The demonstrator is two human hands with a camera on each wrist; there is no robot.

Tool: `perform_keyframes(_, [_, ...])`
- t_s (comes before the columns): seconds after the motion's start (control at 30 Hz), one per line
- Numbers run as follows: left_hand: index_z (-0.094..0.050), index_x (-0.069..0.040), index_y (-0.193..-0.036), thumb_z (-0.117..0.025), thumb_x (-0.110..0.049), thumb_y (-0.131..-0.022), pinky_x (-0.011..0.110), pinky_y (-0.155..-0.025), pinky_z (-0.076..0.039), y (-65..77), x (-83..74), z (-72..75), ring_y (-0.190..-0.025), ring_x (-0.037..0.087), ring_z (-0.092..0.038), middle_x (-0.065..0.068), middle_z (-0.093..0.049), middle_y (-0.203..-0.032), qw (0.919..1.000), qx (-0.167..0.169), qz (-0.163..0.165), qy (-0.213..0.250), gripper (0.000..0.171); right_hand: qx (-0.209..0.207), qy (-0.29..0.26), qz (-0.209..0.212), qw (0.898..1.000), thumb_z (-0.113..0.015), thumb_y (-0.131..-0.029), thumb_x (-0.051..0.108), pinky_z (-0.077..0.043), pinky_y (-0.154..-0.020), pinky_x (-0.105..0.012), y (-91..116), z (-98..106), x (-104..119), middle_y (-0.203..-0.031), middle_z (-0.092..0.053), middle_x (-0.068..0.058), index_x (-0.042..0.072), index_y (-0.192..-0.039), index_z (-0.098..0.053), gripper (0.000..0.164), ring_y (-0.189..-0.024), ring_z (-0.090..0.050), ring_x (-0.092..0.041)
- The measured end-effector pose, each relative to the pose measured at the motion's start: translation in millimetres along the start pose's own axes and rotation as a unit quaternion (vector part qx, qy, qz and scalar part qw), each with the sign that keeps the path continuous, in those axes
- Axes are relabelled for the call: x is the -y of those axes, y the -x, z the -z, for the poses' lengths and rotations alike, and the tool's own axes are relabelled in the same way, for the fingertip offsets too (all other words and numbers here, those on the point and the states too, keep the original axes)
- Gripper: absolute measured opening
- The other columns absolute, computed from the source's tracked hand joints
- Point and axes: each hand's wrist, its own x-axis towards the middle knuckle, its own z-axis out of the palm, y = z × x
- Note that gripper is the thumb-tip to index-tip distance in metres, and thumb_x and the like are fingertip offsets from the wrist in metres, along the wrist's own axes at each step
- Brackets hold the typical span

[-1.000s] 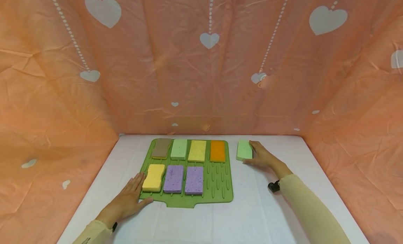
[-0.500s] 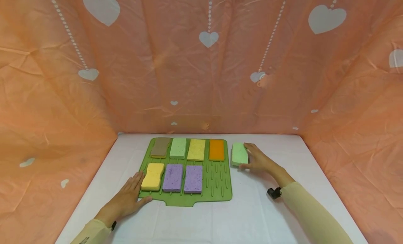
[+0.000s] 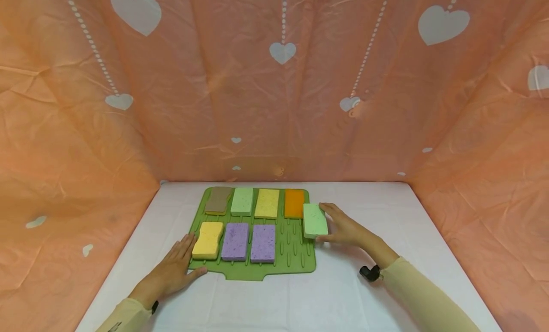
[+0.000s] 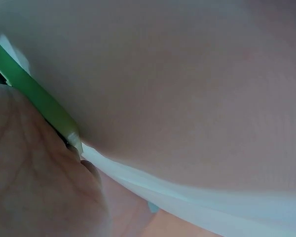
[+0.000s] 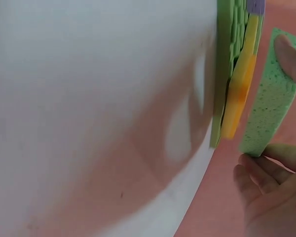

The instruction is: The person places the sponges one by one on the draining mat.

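A light green sponge (image 3: pixel 315 220) is gripped between the thumb and fingers of my right hand (image 3: pixel 346 228), raised over the right edge of the green ribbed mat (image 3: pixel 296 258). In the right wrist view the same green sponge (image 5: pixel 272 98) hangs apart from the mat, pinched at its two ends. My left hand (image 3: pixel 171 269) lies flat with straight fingers at the mat's left edge, beside a yellow wavy-sided sponge (image 3: pixel 208 240). In the left wrist view, part of the left hand (image 4: pixel 34 173) touches the mat's green rim (image 4: pixel 44 106).
Along the mat's back row lie a grey-brown sponge (image 3: pixel 218 200), another light green sponge (image 3: pixel 242 201), a pale yellow sponge (image 3: pixel 267 203) and an orange sponge (image 3: pixel 294 203). Two purple sponges, the left one (image 3: pixel 235 241) and the right one (image 3: pixel 263 243), lie in front. Orange curtains (image 3: pixel 274 108) surround the white table (image 3: pixel 240 308).
My right hand has carried the light green sponge from the table right of the mat leftward and nearer, up over the mat's right edge. The left hand has stayed in place.
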Motion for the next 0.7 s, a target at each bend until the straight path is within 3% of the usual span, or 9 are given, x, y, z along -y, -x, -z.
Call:
perform_keyframes(0.37, [-0.016,0.01,-0.167,-0.061,-0.061,-0.104,0.044,-0.134,0.006,0.2,-1.3,1.7,-0.163,0.049,-0.007,0.028,-0.007,-0.177,1.0,0.002,0.001,0.001,0.105,0.019,0.011,0.015,1.0,-0.092,-0.086,0.043,-0.037,-0.123,-0.06,6,-20,26,-0.166,-0.036,-0.029,-0.012,-0.162,-0.031,0.112,-0.153,-0.039,-0.046])
perform_keyframes(0.7, [-0.016,0.011,-0.167,-0.061,-0.061,-0.104,0.048,-0.135,0.002,0.5,-0.8,1.1,-0.163,0.049,-0.007,0.028,-0.008,-0.177,1.0,0.004,0.002,-0.004,0.106,0.033,0.014,0.003,0.999,-0.092,-0.085,0.048,-0.035,-0.125,-0.058,7,-39,42,-0.168,-0.032,-0.031,-0.012,-0.163,-0.03,0.116,-0.155,-0.036,-0.046])
